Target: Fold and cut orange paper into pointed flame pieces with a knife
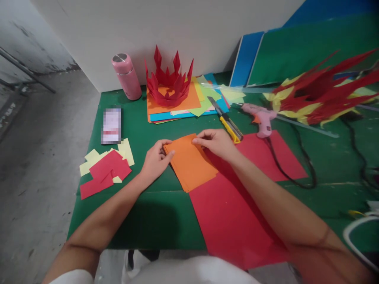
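Note:
A small stack of orange paper [192, 163] lies between my hands, its lower right part over a large red sheet [233, 221]. My left hand [158, 159] grips the stack's left edge, thumb on top and fingers curled at the side. At the upper right edge, my right hand [217, 144] pinches the paper between thumb and fingers. Just beyond the right hand lies a yellow box cutter [229, 126]. A pink glue gun [260, 118] rests to its right, its black cord running over another red sheet [275, 157].
At the back, a red folded-paper crown [168, 86] stands on coloured sheets [189, 114], beside a pink bottle [127, 77]. A phone [111, 126] and red and yellow paper scraps [106, 167] lie left. Red and yellow paper flames [319, 90] are at the right. The green table [142, 221] ends at left.

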A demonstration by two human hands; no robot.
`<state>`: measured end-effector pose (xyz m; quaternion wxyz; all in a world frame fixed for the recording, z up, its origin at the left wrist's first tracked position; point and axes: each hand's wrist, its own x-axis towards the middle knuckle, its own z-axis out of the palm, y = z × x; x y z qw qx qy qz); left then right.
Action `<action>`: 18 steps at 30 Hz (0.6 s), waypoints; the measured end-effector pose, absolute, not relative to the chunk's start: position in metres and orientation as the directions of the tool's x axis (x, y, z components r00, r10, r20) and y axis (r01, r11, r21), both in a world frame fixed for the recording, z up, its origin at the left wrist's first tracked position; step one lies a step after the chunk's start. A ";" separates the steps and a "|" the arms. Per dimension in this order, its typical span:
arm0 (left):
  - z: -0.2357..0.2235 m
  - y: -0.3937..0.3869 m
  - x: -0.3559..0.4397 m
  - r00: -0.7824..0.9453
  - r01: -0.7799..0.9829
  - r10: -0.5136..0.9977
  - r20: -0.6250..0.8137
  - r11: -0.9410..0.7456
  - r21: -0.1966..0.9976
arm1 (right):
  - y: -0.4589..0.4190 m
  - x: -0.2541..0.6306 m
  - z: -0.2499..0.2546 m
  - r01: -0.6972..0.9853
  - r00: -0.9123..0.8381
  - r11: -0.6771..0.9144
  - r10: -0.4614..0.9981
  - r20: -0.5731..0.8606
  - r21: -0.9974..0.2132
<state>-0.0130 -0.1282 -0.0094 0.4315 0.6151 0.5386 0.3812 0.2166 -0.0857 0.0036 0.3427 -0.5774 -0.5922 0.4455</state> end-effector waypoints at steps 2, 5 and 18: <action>-0.007 -0.126 -0.015 0.107 0.389 0.992 0.071 -0.107 0.915 | -0.087 0.218 0.004 0.394 -0.103 -0.067 0.988 -0.116 -0.917; -0.005 -0.124 -0.017 0.087 0.382 0.990 0.111 -0.136 0.914 | -0.087 0.219 0.004 0.413 -0.131 -0.017 0.988 -0.078 -0.911; 0.000 -0.128 -0.020 0.148 0.477 0.961 0.235 -0.277 0.834 | -0.086 0.223 0.000 0.418 -0.212 -0.002 0.972 -0.099 -0.909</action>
